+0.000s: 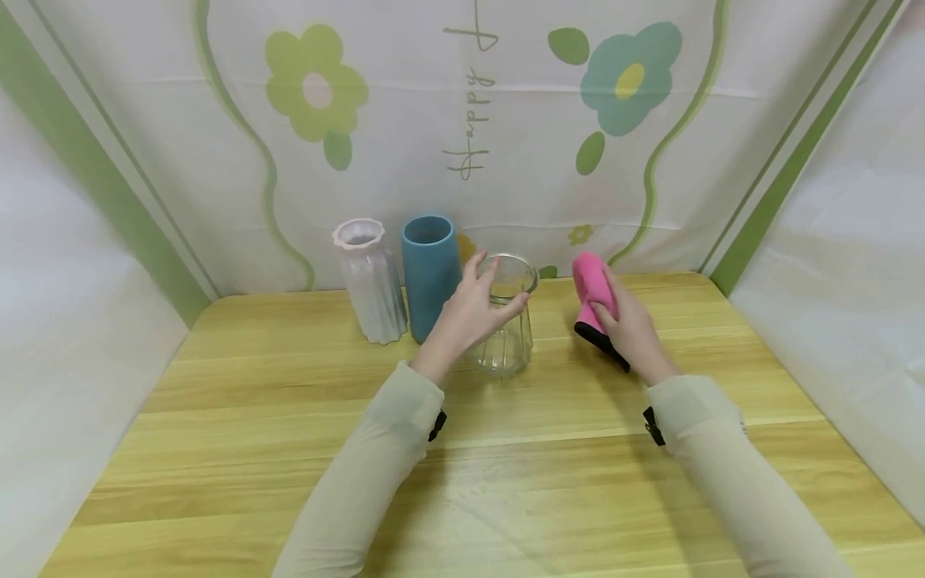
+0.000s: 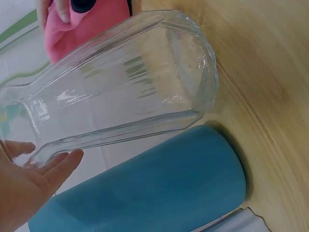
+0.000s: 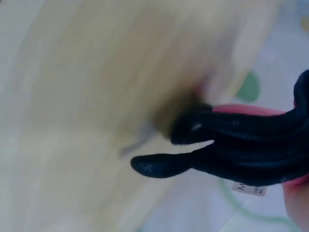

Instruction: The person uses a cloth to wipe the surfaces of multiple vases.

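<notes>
A clear ribbed glass vase stands upright on the wooden table. My left hand is at its neck and rim, fingers spread and thumb across the front; firm contact is unclear. Seen from the left wrist, fingers lie beside the narrow neck of the glass vase. Off to the right, my right hand grips a pink-and-black work glove above the table. Its black coated fingers dangle in the right wrist view, where the background is blurred.
Left of the glass vase stand a matte blue vase and a white fluted vase, close together. Behind the wooden table hangs a white cloth with printed flowers. More white cloth closes off both sides.
</notes>
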Available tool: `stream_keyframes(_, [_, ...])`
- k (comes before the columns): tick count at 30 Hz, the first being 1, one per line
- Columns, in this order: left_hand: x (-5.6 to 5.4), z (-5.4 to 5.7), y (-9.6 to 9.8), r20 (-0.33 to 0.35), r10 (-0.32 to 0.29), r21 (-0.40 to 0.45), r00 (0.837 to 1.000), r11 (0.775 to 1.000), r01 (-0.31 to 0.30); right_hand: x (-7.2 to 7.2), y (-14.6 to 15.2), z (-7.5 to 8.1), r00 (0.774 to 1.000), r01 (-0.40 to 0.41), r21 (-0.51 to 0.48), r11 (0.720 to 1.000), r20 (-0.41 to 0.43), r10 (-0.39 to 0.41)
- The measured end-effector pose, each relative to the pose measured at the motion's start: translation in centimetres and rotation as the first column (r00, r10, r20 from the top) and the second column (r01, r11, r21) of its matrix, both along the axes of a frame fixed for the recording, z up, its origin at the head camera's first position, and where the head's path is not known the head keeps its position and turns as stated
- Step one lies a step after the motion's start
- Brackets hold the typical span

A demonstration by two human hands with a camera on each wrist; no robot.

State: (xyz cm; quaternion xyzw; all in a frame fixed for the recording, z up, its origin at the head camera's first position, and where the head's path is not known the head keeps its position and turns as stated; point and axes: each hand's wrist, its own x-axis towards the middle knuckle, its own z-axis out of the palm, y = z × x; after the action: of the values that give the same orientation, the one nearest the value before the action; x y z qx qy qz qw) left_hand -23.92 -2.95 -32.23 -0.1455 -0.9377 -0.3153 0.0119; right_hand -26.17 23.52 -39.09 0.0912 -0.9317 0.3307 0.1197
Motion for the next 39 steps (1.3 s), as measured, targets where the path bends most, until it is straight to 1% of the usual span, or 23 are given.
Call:
stream_keyframes(5, [-0.1, 0.0, 0.0, -0.003, -0.008, -0.006, 1.000, 1.000, 0.008, 1.0, -2.7, 0.7, 0.996, -0.039, -0.074, 0.997, -0.083, 0.033])
stream_keyframes(9, [-0.2, 0.0, -0.1, -0.007, -0.011, -0.016, 1.000, 1.000, 0.011, 2.0, -4.6, 1.1, 0.983, -0.102, -0.109, 0.989, -0.161, 0.084])
stream_keyframes(11, [-0.2, 0.0, -0.1, -0.004, -0.011, -0.021, 1.000, 1.000, 0.011, 2.4, -5.3, 1.2, 0.977, -0.134, -0.108, 0.985, -0.179, 0.113])
stream_keyframes(14, [-0.2, 0.1, -0.2, 0.003, -0.009, -0.020, 1.000, 1.000, 0.010, 2.8, -6.0, 1.1, 0.972, -0.168, -0.104, 0.980, -0.185, 0.147])
stream_keyframes(19, [-0.2, 0.1, -0.2, 0.005, -0.009, -0.014, 1.000, 1.000, 0.009, 3.1, -6.7, 0.4, 0.961, -0.221, -0.087, 0.971, -0.187, 0.202])
stream_keyframes(25, [-0.2, -0.1, -0.1, 0.004, -0.013, -0.008, 1.000, 1.000, 0.013, 3.1, -7.2, -0.4, 0.933, -0.291, -0.054, 0.955, -0.237, 0.271])
stream_keyframes(27, [-0.3, -0.1, -0.1, 0.008, -0.015, -0.010, 1.000, 1.000, 0.015, 3.2, -7.4, -0.6, 0.933, -0.297, -0.059, 0.953, -0.231, 0.276])
stream_keyframes(33, [-0.3, -0.1, -0.1, 0.011, -0.017, -0.027, 1.000, 0.999, 0.017, 3.3, -7.6, -0.8, 0.952, -0.274, -0.109, 0.956, -0.173, 0.253])
stream_keyframes(35, [-0.4, 0.0, -0.1, 0.009, -0.017, -0.036, 1.000, 0.999, 0.017, 3.2, -7.7, -0.8, 0.951, -0.277, -0.109, 0.955, -0.172, 0.256])
stream_keyframes(39, [-0.4, 0.0, -0.1, 0.005, -0.017, -0.050, 1.000, 0.999, 0.017, 2.9, -7.8, -0.8, 0.945, -0.287, -0.078, 0.955, -0.186, 0.269])
